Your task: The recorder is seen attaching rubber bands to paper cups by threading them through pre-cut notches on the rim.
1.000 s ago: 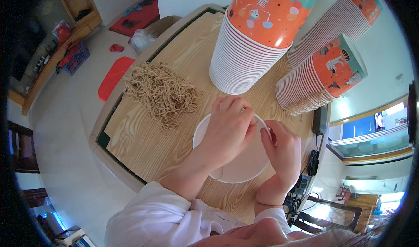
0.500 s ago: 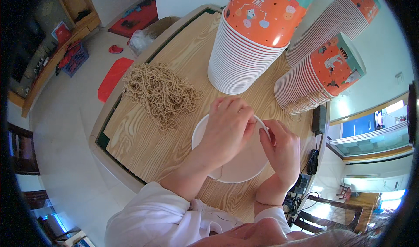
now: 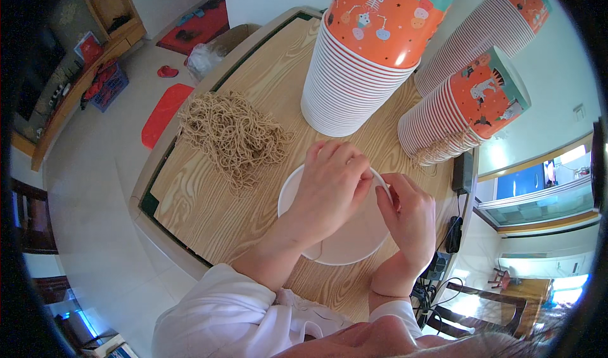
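Note:
A paper bucket (image 3: 358, 241) with a white inside stands on the wooden table in front of me, its mouth facing up at me. My left hand (image 3: 335, 181) reaches across its mouth, and its fingers are closed in a pinch at the far right rim. Beside it, my right hand (image 3: 408, 215) has thumb and fingers closed on the same rim from the right. A thin tan cord end (image 3: 321, 250) hangs inside the bucket near its front wall. Whatever lies between my fingertips besides the rim is hidden. Left of the bucket lies a loose tangled heap of tan cord (image 3: 234, 136).
A tall stack of orange-printed paper buckets (image 3: 358, 86) stands just beyond my hands. To its right lean a second stack (image 3: 437, 120), with tan cord hanging on it, and a third stack (image 3: 478, 44). A black power adapter (image 3: 463, 173) and cables line the table's right edge.

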The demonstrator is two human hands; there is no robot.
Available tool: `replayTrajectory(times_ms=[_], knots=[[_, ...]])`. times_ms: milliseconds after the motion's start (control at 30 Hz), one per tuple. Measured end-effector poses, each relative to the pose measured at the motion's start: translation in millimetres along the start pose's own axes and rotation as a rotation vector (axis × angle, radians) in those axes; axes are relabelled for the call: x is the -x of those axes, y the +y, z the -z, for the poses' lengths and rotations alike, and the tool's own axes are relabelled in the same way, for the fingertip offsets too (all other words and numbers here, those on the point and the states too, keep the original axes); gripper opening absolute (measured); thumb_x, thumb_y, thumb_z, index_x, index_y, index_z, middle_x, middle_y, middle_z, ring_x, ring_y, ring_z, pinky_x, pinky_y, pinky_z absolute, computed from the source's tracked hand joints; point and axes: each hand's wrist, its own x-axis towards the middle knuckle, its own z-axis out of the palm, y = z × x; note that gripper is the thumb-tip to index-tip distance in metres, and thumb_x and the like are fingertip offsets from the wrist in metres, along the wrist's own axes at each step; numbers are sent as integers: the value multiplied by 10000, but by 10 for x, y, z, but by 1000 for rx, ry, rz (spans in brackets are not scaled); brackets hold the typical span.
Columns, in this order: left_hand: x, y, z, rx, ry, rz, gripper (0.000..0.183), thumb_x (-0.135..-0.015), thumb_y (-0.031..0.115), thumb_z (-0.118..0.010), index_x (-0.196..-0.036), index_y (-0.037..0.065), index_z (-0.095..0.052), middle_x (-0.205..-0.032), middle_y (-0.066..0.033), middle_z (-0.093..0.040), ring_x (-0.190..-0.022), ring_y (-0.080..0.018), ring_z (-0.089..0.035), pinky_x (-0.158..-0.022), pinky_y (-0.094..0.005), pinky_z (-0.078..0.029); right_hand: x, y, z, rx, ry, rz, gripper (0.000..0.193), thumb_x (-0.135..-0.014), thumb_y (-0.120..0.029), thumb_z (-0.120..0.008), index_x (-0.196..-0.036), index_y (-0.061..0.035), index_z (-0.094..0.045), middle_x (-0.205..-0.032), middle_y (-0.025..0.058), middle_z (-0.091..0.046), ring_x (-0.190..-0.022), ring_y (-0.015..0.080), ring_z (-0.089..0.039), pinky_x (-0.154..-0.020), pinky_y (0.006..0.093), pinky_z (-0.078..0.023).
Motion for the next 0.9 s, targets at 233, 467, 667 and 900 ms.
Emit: replayTrajectory(times_ms=[233,467,667,900], knots=[[-7,-31,-19,-24,20,-5,179,-707,86,-722,-818,74,-582,-919,-81,-581,-949,-297,-557,-875,-424,-398,-20,-14,47,-83,-62,-26,124,-846,-121,-664,-928,-29,-650,-760,117,-626,-624,253,-627,-563,344,-490],[-33,2,-39,-17,57,-20,174,-706,92,-728,-786,68,-575,-904,-83,-581,-915,-301,-563,-838,-426,-407,-84,216,45,-314,-63,27,148,-879,-84,-632,-1006,-17,-665,-871,141,-656,-747,265,-666,-661,330,-520],[-26,3,-16,-13,82,-30,182,-692,83,-741,-781,71,-582,-911,-68,-582,-917,-288,-560,-835,-420,-399,-122,234,-23,-567,-91,-74,222,-872,-20,-631,-1090,-23,-674,-941,87,-685,-833,159,-649,-716,284,-518],[-12,18,22,-10,50,-41,107,-730,61,-697,-780,49,-603,-897,-66,-581,-934,-253,-555,-856,-404,-388,-158,208,-33,-539,-110,8,199,-870,-18,-632,-1062,-26,-680,-909,98,-675,-802,180,-648,-690,282,-507]])
